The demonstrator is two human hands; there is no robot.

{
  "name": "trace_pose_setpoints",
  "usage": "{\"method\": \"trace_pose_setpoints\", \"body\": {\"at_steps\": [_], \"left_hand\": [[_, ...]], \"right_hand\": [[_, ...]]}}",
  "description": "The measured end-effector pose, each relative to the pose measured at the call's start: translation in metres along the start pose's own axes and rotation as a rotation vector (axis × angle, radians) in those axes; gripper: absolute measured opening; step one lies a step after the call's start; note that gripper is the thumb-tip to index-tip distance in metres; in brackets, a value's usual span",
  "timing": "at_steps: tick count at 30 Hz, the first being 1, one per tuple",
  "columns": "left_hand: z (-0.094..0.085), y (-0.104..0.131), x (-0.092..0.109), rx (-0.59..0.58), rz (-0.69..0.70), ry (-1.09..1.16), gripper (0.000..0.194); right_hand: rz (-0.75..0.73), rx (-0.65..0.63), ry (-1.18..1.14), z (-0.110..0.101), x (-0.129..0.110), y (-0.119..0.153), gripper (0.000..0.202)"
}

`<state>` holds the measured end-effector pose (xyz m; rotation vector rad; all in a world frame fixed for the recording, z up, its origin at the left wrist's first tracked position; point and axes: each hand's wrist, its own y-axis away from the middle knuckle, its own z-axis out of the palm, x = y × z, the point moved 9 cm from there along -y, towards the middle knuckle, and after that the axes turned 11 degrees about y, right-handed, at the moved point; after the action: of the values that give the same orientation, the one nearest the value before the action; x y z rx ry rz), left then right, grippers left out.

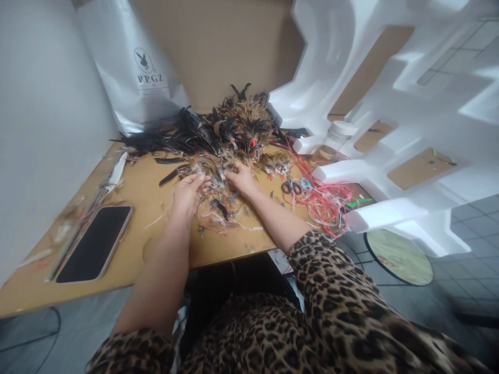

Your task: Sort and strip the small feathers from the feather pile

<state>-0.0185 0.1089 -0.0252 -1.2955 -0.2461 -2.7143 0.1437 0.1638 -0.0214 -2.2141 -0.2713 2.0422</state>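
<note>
Both my hands meet over loose brown and grey feathers near the front of the table. My left hand is closed, thumb against the fingers, at the left edge of these feathers. From the right, my right hand pinches the feathers between thumb and fingertips. Just behind the hands rises a big heap of brown and black feathers, with long black feathers spread to its left. Small feather scraps lie in front of my hands. Exactly what sits between the left fingertips is blurred.
A phone lies at the left. Black-handled scissors and tangled red and white strings are on the right, beside white foam pieces and a clear jar. A silver bag stands at the back left.
</note>
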Motion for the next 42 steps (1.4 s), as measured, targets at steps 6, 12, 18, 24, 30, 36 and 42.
{"method": "trace_pose_setpoints", "body": {"at_steps": [6, 12, 18, 24, 30, 36, 42], "left_hand": [[0.007, 0.001, 0.0, -0.055, 0.004, -0.073, 0.008], [0.004, 0.003, 0.002, -0.045, 0.009, -0.058, 0.008], [0.006, 0.001, -0.001, -0.074, -0.039, -0.021, 0.01], [0.008, 0.003, -0.006, -0.076, -0.102, -0.036, 0.012], [0.01, 0.003, -0.007, -0.087, -0.101, -0.072, 0.011], [0.011, 0.005, -0.006, -0.082, -0.075, -0.122, 0.011], [0.009, 0.004, -0.008, -0.088, -0.055, -0.207, 0.01]], "right_hand": [[-0.008, 0.018, 0.331, -0.007, -0.002, -0.001, 0.033], [-0.091, 0.027, 0.348, -0.012, -0.03, -0.003, 0.043], [-0.003, -0.185, 0.185, 0.008, -0.049, 0.006, 0.044], [0.031, -0.328, 0.209, 0.032, -0.052, 0.008, 0.045], [-0.026, -0.33, 0.234, 0.035, -0.051, 0.007, 0.04], [-0.01, -0.366, 0.2, 0.038, -0.051, 0.012, 0.033], [-0.036, -0.314, 0.182, 0.038, -0.052, 0.016, 0.033]]}}
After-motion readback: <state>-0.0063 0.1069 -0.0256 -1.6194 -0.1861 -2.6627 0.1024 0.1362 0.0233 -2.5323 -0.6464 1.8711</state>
